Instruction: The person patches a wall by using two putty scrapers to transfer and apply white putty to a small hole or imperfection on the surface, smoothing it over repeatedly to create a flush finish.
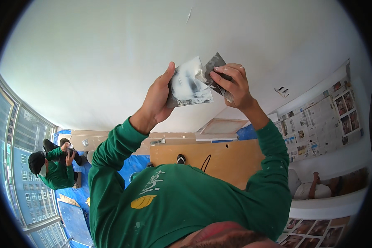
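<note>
My left hand [158, 97] is closed on the left edge of a flat square putty plate [182, 102], its thumb up along the side. White putty [188, 78] is smeared over most of the plate's face. In my right hand [237, 84] is a dark flat putty scraper [215, 62], gripped with the fingers across its face. The scraper's left edge meets the right side of the plate, where a small lump of putty [201, 75] sits. Both tools are held up in front of the pale wall [111, 53].
A small white mark [189, 15] and an opening with wires [282, 91] show on the wall. Newspaper sheets [314, 120] hang at right. Below are a wooden board [235, 161] and blue sheeting [138, 163]. At left, a person in green [62, 175] sits beside tall windows [31, 161].
</note>
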### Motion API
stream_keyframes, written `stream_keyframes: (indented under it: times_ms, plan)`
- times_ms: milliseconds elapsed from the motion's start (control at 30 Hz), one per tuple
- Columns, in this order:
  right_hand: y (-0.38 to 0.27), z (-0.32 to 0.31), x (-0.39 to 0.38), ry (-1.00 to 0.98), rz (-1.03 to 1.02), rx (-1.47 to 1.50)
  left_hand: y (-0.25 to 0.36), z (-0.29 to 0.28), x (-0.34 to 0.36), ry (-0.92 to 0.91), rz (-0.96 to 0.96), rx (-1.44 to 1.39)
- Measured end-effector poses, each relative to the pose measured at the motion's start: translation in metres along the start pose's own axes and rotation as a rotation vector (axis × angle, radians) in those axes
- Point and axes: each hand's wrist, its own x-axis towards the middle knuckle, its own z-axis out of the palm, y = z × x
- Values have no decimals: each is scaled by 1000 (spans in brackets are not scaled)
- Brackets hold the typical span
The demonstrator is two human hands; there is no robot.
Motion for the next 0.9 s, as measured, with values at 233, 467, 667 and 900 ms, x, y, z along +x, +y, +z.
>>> stream_keyframes:
  times_ms: [233,467,667,900]
  plan:
    - [14,-39,0,-157,213,137,7,-9,0,13,52,46]
    - [14,-48,43,-339,1131,1189,-3,-31,12,-46,-12,41]
    - [49,-20,24,-539,1257,1408,-4,-15,3,-101,124,57]
    - [20,-28,19,136,1512,1470,6,-59,-1,177,717,559]
